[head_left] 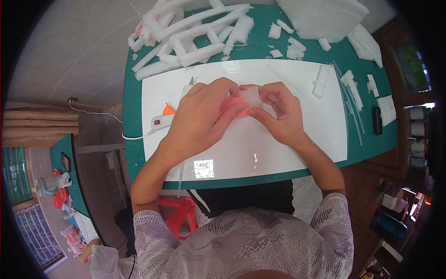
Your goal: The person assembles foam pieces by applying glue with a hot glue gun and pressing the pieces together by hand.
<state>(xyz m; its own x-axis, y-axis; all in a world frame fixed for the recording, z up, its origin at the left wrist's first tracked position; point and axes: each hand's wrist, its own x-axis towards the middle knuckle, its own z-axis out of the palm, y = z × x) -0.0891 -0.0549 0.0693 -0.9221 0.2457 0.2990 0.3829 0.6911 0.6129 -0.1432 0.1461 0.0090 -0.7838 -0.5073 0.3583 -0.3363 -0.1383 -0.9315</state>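
Above the middle of the white board (223,158), both my hands are closed on small foam pieces. My left hand (200,111) pinches a pink foam piece (241,112), partly hidden behind its fingers. With thumb and fingers, my right hand (281,109) grips a small white foam block (252,97) that touches the pink piece. A white hot glue gun (160,122) with an orange trigger lies just left of my left hand, its nozzle pointing away from me; my hand covers part of it.
White foam frames (195,46) pile up at the far left of the green table (134,102). A big foam block (323,18) stands at the far right, near loose scraps. Clear glue sticks (355,118) and a black tool (377,121) lie right. A red stool (174,214) stands below.
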